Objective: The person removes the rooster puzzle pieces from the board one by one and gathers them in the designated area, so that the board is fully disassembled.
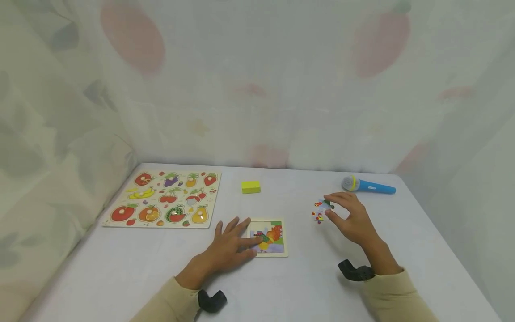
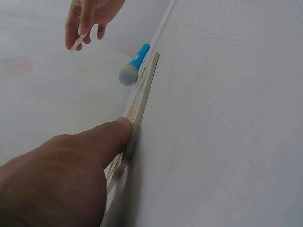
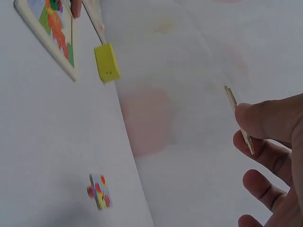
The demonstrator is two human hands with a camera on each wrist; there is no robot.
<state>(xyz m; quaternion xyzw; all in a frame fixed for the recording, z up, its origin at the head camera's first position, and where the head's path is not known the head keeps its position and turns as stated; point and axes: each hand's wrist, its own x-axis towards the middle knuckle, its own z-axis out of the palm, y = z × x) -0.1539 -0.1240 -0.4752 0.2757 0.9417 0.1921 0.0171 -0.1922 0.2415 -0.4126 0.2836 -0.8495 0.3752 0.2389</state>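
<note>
My right hand [image 1: 352,219] is raised above the table and pinches a jigsaw piece [image 1: 322,205] between thumb and fingertip. In the right wrist view that jigsaw piece [image 3: 245,135] shows its thin pale edge. A second puzzle piece [image 3: 100,191], with red and yellow marks, lies on the table below. My left hand [image 1: 229,248] lies spread over the left side of a small wooden jigsaw tray [image 1: 284,239], its fingers touching the colourful pieces inside. The thumb [image 2: 116,135] rests against the tray's edge in the left wrist view.
A fruit peg board [image 1: 157,199] lies at the back left of the white table [image 1: 281,290]. A yellow block [image 1: 251,187] stands beyond the tray. At the back right lies a blue toy microphone [image 1: 372,186]. Patterned curtain cloth [image 1: 257,89] encloses the table's back and sides.
</note>
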